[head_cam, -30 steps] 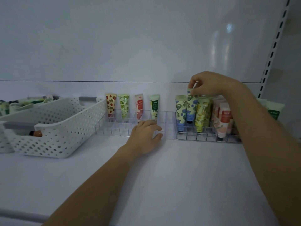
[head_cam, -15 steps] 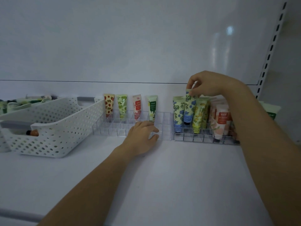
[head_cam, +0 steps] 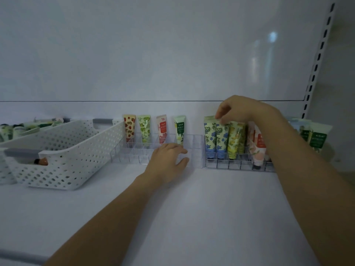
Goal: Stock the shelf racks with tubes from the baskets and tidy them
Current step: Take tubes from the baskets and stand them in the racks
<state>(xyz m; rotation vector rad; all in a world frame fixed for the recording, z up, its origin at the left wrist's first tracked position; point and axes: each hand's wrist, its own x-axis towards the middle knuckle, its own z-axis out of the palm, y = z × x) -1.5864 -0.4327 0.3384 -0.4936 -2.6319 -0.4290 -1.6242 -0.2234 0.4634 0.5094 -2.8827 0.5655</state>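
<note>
Two racks stand at the back of the white shelf. In the back row of the clear left rack (head_cam: 132, 157) are a strawberry tube (head_cam: 129, 127), a green grape tube (head_cam: 144, 129), a pink tube (head_cam: 161, 129) and a green-white tube (head_cam: 179, 131). My left hand (head_cam: 169, 160) grips this rack's front wall, fingers curled over the edge. The right rack (head_cam: 240, 167) is crowded with floral tubes. My right hand (head_cam: 244, 110) pinches the top of the second blue-flower tube (head_cam: 221, 141), which stands upright in its slot beside a matching one.
A white perforated basket (head_cam: 63, 156) sits left of the racks with a dark-capped tube inside. Behind it another basket (head_cam: 28, 127) holds several green tubes. More green tubes (head_cam: 315, 137) stand at the far right by the slotted upright (head_cam: 317, 64).
My right hand has lowered the blue-flower tube into its slot, level with its neighbours. My left hand has stayed on the clear rack's front.
</note>
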